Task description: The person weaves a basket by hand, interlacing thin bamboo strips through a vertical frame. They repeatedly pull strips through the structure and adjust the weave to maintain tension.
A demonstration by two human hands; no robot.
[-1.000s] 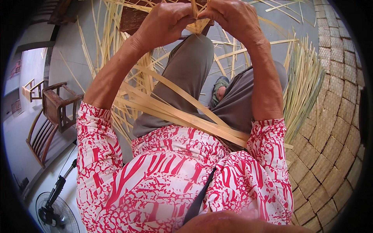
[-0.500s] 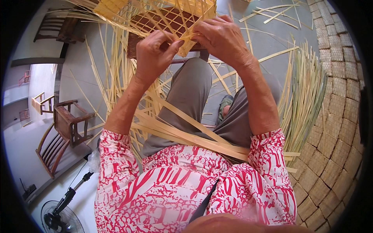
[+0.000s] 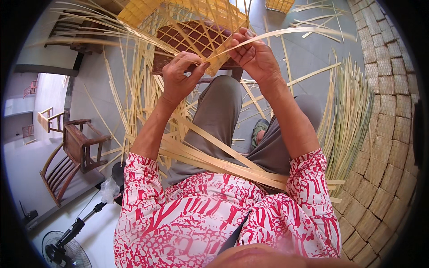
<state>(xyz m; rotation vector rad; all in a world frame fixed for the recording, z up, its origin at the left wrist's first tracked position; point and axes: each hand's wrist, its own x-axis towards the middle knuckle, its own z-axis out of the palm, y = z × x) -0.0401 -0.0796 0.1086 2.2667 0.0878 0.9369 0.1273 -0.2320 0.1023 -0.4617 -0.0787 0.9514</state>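
Left hand (image 3: pixel 182 73), at the upper centre of the head view, pinches the tip of the woven corner (image 3: pixel 218 57) between thumb and fingers; the right hand (image 3: pixel 258 57), just right of it, has half-curled fingers against a pale strip (image 3: pixel 299 31), their firmness impossible to tell. The weave lies over a dark red stool (image 3: pixel 161 60). It should handle light and springy, splitting if creased sharply; the crossing at the corner looks the surest hold.

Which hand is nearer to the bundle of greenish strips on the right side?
Right. In the picture, the right hand is up and left of the bundle; the left hand is farther left.
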